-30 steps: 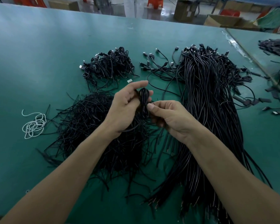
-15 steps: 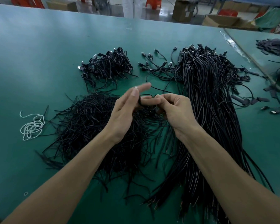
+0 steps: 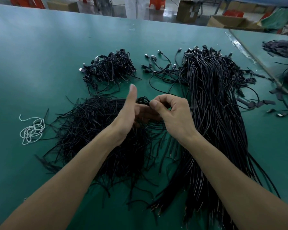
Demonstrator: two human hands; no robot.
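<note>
Near edge: the long cable bundle is running off the bottom of my view, so I cannot see its ends.
Left hand: fingers are lying straight and released, thumb up; their tips are hiding behind the other hand.
Right hand: fingers are pinching the small black coil.
Coil: it is hovering above the counter between both hands, mostly hidden.
Far: a knotted cable heap is blurring together.

A small black coil is pinched by the fingers of the right hand, just beside the left hand, which is held flat with the thumb raised. Below them, loose black ties and a long cable bundle are spread on the green surface.
</note>
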